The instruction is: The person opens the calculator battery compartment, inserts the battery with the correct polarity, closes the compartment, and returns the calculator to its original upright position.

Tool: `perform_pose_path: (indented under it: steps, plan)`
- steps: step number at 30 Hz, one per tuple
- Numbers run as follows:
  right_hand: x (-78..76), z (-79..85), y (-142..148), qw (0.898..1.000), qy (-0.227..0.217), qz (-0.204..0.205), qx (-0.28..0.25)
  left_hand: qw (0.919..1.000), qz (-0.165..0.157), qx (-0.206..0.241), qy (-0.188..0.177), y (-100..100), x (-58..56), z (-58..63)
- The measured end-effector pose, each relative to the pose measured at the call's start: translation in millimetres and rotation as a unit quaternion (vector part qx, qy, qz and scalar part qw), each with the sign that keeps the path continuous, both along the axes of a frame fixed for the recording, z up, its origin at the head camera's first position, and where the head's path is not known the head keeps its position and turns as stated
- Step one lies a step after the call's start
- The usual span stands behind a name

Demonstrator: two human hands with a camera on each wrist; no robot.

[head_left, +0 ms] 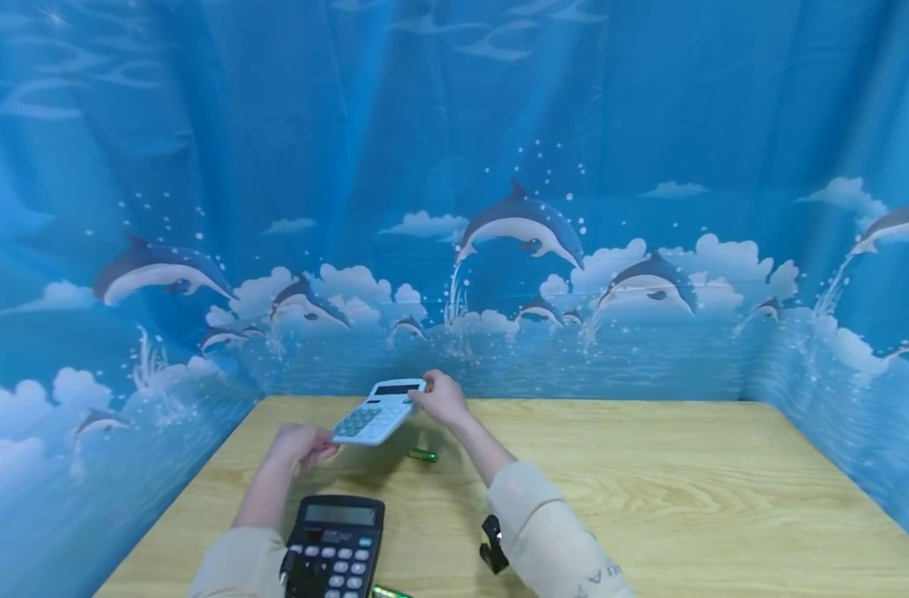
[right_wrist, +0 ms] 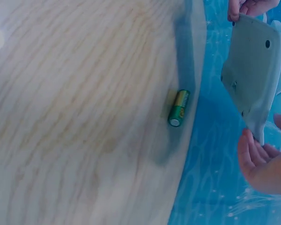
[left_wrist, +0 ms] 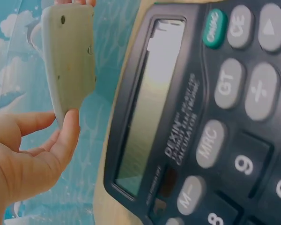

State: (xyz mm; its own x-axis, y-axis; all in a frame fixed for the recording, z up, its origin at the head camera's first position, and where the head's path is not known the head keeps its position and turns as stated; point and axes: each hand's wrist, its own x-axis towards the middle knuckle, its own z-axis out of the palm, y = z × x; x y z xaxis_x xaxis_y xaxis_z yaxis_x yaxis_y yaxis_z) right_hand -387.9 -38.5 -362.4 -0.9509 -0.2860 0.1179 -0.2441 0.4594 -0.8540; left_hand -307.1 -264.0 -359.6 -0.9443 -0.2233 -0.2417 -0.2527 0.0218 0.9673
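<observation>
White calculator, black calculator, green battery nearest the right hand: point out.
White calculator (head_left: 379, 413): head view, keyed front face.
Black calculator (left_wrist: 201, 108): left wrist view, front panel between display and keys.
Green battery (right_wrist: 179, 108): right wrist view, side of the casing.

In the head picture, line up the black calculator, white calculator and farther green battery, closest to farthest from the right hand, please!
1. White calculator: pinched by the right hand.
2. Farther green battery: on the table, below the hand.
3. Black calculator: toward the camera, left.
</observation>
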Motion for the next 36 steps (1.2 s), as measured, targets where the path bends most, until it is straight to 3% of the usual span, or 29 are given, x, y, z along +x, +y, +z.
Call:
perform_pose_path:
  steps: [11,19,25,27,31,36]
  plan:
    - [-6.2,14.1,20,0.998,0.033,-0.044,-0.022,0.9990,-0.031,0.000,0.031,17,-6.4,16.5]
    - [-5.9,9.7,43,0.994,0.025,-0.015,-0.103,0.9985,-0.037,-0.012,0.039,30,-4.0,23.3]
    - [-7.6,2.1,64,0.987,0.043,0.004,-0.157,0.9940,-0.094,-0.007,0.056,35,-5.1,24.5]
    - [-7.5,1.5,70,0.986,0.062,0.011,-0.155,0.9919,-0.111,-0.007,0.062,38,-5.7,25.2]
    - [-5.8,3.2,82,0.986,0.097,0.023,-0.132,0.9918,-0.109,-0.026,0.061,48,-6.6,26.7]
    - [-1.4,7.8,97,0.989,0.112,0.023,-0.095,0.9896,-0.122,-0.046,0.061,58,-6.8,29.0]
